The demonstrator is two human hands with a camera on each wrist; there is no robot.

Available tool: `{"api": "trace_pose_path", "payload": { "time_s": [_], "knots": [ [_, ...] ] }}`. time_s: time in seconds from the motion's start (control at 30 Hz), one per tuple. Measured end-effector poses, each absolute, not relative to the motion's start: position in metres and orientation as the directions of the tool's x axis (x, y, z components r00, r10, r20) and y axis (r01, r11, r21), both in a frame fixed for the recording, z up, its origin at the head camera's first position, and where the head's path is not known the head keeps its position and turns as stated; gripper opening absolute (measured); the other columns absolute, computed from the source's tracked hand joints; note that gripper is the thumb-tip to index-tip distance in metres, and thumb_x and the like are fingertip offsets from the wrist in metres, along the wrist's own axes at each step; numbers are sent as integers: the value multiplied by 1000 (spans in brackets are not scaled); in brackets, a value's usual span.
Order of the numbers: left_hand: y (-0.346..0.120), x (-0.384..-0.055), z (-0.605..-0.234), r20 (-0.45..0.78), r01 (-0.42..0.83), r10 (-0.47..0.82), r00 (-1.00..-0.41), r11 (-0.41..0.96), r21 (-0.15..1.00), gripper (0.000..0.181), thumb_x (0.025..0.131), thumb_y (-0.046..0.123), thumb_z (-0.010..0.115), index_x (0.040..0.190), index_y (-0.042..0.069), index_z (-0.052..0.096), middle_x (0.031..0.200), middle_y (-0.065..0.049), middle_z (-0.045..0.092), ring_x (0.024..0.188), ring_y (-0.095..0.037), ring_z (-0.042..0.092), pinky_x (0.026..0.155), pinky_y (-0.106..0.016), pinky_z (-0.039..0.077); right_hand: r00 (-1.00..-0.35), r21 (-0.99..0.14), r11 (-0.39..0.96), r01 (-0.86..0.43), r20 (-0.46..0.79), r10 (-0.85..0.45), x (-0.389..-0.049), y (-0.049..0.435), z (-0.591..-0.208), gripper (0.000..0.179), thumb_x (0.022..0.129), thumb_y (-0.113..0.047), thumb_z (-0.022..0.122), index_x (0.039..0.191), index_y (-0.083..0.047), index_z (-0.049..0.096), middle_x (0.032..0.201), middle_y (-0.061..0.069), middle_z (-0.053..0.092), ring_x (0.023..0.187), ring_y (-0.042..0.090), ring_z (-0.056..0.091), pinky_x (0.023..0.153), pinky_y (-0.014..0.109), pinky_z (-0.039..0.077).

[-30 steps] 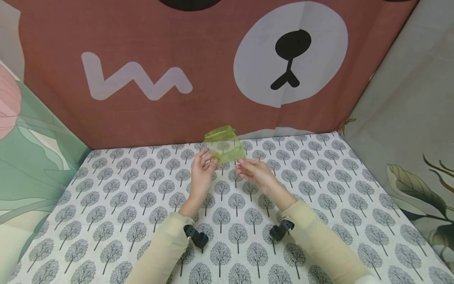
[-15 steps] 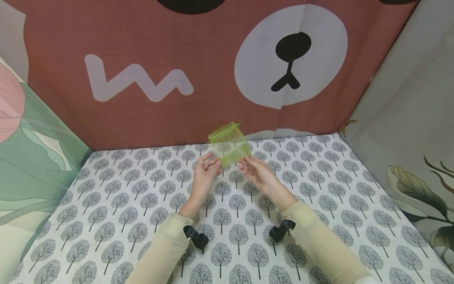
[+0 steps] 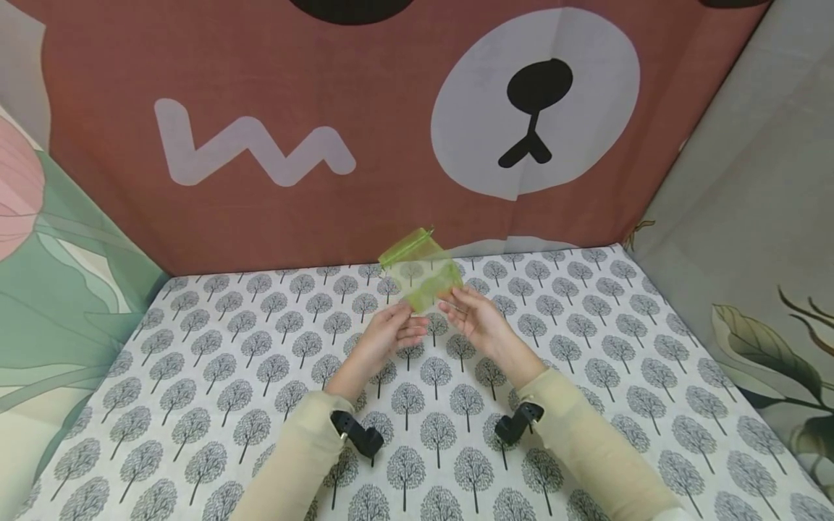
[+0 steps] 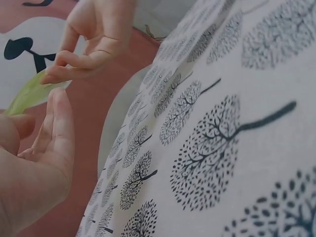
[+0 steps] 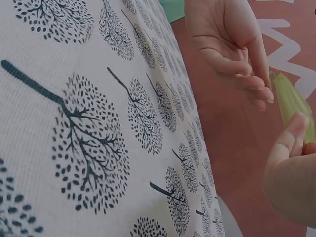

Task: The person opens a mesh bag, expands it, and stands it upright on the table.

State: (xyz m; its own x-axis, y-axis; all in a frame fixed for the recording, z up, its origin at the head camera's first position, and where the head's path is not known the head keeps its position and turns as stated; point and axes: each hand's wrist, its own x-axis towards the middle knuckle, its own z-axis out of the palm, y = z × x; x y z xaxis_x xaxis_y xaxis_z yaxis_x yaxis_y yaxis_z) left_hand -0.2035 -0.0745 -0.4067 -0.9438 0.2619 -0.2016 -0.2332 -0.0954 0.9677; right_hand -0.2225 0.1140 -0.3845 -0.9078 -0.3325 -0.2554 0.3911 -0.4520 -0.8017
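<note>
A small sheer yellow-green drawstring bag [image 3: 422, 266] is held up over the table, tilted, its gathered drawstring end pointing up and away. My left hand [image 3: 386, 331] pinches its lower left corner between thumb and forefinger, the other fingers spread loosely. At the lower right corner, my right hand [image 3: 482, 323] pinches the bag the same way. Seen from the left wrist, the bag [image 4: 30, 94] shows almost edge-on between the two hands. In the right wrist view, the bag [image 5: 294, 101] spans from the left fingertips down to the right hand.
A white cloth with grey tree prints [image 3: 436, 427] covers the table. Behind it hangs a reddish-brown backdrop [image 3: 260, 224] with a bear's muzzle, and patterned curtains [image 3: 736, 202] flank the sides. Black wrist cameras [image 3: 358, 434] sit on both sleeves.
The bag has turned and shifted slightly right, its drawstring end now showing more clearly. Within the last half second my left hand rolled over and changed its hold at the lower left corner.
</note>
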Motion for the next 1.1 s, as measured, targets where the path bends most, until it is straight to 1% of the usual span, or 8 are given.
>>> {"api": "trace_pose_path", "payload": {
  "time_s": [0.23, 0.37, 0.47, 0.6, 0.77, 0.87, 1.0, 1.1],
  "knots": [
    [-76, -205, -407, -251, -310, 276, -928, -193, 931, 42, 102, 22, 41, 134, -5, 42, 102, -7, 66, 85, -8, 66, 78, -16, 58, -886, -772, -464, 435, -275, -375, -222, 115, -386, 13, 102, -7, 35, 113, -11, 40, 91, -2, 69, 73, 6, 64, 62, 10, 53],
    [-78, -204, -407, -270, -346, 339, -901, -187, 920, 46, 103, 28, 39, 134, -7, 40, 118, -25, 61, 88, -11, 67, 79, -17, 58, -877, -771, -454, 445, -273, -395, -222, 116, -388, 14, 101, -6, 34, 110, -10, 43, 89, -2, 70, 74, 8, 65, 63, 11, 54],
    [-80, -204, -406, -272, -361, 391, -879, -174, 916, 48, 104, 28, 36, 135, -8, 38, 127, -27, 57, 90, -11, 66, 81, -18, 58, -869, -780, -437, 448, -266, -417, -222, 116, -389, 15, 101, -7, 33, 106, -10, 47, 88, -2, 69, 75, 8, 65, 63, 11, 53],
    [-81, -203, -407, -270, -368, 407, -873, -184, 911, 46, 103, 22, 37, 137, -9, 37, 113, -13, 65, 91, -11, 64, 80, -16, 57, -861, -789, -421, 448, -255, -439, -222, 116, -391, 19, 101, -7, 33, 98, -11, 51, 86, -2, 69, 74, 8, 64, 61, 11, 52],
    [-81, -204, -407, -268, -374, 410, -872, -205, 904, 46, 100, 8, 38, 141, -9, 30, 102, -1, 59, 93, -11, 60, 81, -14, 56, -857, -792, -412, 451, -255, -448, -224, 116, -393, 21, 101, -6, 34, 93, -12, 53, 85, -2, 69, 72, 8, 64, 60, 10, 51],
    [-82, -205, -408, -254, -360, 414, -874, -199, 912, 49, 99, 6, 39, 143, -9, 26, 109, -4, 57, 97, -11, 58, 90, -17, 54, -854, -796, -400, 455, -263, -449, -224, 116, -393, 21, 101, -8, 34, 92, -13, 52, 83, -3, 69, 72, 7, 63, 60, 11, 51],
    [-81, -205, -407, -247, -339, 388, -888, -190, 921, 50, 99, 7, 42, 144, -7, 27, 131, -18, 51, 100, -10, 59, 107, -29, 47, -854, -794, -402, 457, -265, -448, -224, 118, -394, 25, 102, -9, 33, 91, -14, 54, 81, -4, 68, 72, 7, 63, 63, 11, 53],
    [-79, -205, -406, -254, -340, 348, -902, -211, 917, 50, 99, 7, 44, 145, -4, 28, 141, -23, 44, 102, -9, 59, 109, -31, 45, -858, -783, -418, 460, -271, -437, -224, 119, -395, 27, 102, -9, 32, 91, -13, 56, 80, -4, 67, 71, 7, 63, 64, 12, 54]
  ]
}}
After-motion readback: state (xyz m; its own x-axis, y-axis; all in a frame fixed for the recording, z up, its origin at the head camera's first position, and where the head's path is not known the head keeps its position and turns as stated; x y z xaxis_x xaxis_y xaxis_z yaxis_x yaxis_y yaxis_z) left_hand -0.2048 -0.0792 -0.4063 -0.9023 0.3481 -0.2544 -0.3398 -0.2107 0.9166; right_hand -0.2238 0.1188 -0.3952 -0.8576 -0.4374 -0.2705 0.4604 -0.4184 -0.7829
